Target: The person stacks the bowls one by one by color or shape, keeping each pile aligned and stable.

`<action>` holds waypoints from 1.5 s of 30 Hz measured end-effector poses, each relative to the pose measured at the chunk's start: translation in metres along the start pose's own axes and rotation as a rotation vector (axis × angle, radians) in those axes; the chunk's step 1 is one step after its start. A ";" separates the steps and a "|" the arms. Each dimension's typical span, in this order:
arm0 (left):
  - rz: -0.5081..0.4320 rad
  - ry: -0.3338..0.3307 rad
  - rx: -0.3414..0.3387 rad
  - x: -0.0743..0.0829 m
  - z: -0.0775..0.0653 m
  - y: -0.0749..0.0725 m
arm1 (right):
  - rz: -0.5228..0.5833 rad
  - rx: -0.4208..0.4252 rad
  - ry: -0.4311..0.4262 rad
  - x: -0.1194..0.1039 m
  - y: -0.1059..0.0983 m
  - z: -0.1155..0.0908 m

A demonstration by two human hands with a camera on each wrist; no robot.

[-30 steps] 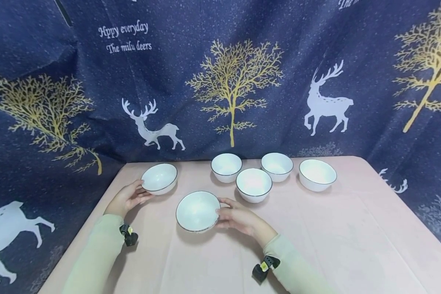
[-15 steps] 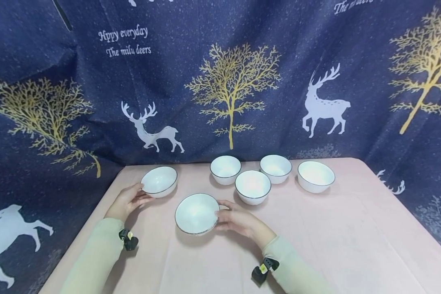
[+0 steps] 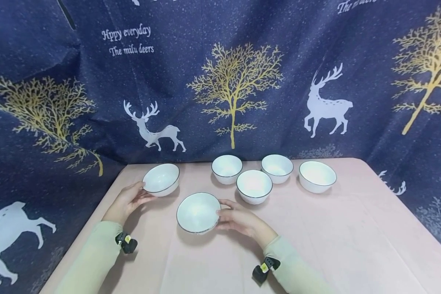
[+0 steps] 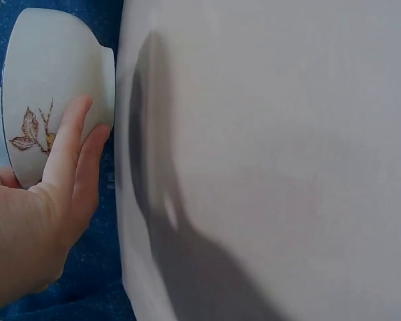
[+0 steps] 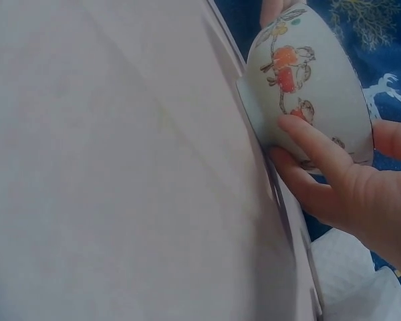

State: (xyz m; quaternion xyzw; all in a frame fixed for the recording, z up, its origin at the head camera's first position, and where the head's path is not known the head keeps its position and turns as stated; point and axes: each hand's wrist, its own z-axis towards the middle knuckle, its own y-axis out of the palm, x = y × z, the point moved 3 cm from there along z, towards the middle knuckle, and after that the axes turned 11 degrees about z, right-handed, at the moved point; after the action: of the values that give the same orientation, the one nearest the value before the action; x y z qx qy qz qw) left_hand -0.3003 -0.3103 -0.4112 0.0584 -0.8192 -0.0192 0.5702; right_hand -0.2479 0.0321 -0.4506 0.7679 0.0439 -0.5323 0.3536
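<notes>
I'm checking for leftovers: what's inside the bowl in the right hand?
Inside the bowl, only its white surface shows; the thumb of the right hand hides a small patch.

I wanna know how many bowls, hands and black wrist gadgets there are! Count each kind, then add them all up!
White bowls: 6
Hands: 2
Black wrist gadgets: 2
Total: 10

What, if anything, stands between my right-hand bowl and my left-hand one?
Nothing visible: only pink cloth shows between your right-hand bowl and left-hand bowl. The other four bowls stand right of that gap.
</notes>
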 end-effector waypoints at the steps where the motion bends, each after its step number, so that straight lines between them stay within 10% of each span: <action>1: -0.008 0.007 -0.011 0.001 -0.001 0.000 | 0.001 -0.002 0.002 0.000 0.000 0.000; 30: -0.082 0.104 -0.176 0.015 -0.050 0.044 | 0.061 0.023 0.019 -0.001 -0.003 0.001; 45: 0.050 0.140 -0.235 0.006 -0.070 0.070 | 0.051 0.023 0.017 -0.003 -0.001 0.000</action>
State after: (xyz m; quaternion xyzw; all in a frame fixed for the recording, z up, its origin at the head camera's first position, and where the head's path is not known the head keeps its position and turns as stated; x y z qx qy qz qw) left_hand -0.2420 -0.2387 -0.3744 -0.0279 -0.7707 -0.0967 0.6292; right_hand -0.2494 0.0342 -0.4483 0.7773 0.0215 -0.5169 0.3578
